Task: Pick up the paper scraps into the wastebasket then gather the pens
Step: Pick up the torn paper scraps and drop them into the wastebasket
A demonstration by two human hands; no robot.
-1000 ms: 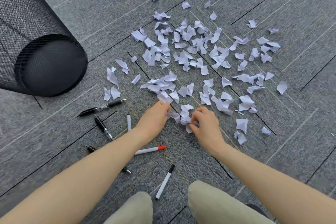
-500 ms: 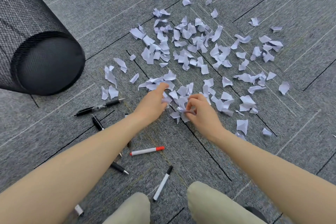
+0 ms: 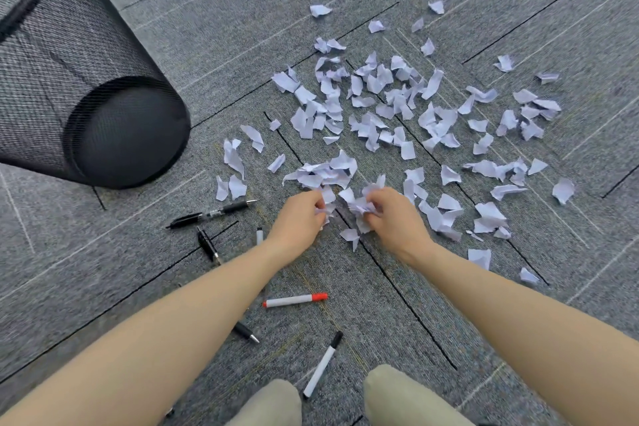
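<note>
Several white paper scraps (image 3: 397, 104) lie scattered over the grey carpet ahead of me. My left hand (image 3: 301, 218) and my right hand (image 3: 394, 218) are at the near edge of the pile, fingers curled round bunched scraps (image 3: 359, 206) between them. A black mesh wastebasket (image 3: 69, 79) stands at the upper left. Pens lie near my left arm: a black pen (image 3: 211, 213), a second black pen (image 3: 207, 245), a red-capped marker (image 3: 294, 300), a black-capped marker (image 3: 323, 363), and a pen tip (image 3: 246, 332) sticking out from under my forearm.
My knees (image 3: 397, 398) in beige trousers show at the bottom edge. A small white marker end (image 3: 259, 235) peeks out beside my left wrist. Bare carpet (image 3: 449, 322) lies between my arms and to the far left.
Both hands have moved forward into the pile and closed in on each other, bunching more scraps between them. The pens and the basket have not shifted on the floor.
</note>
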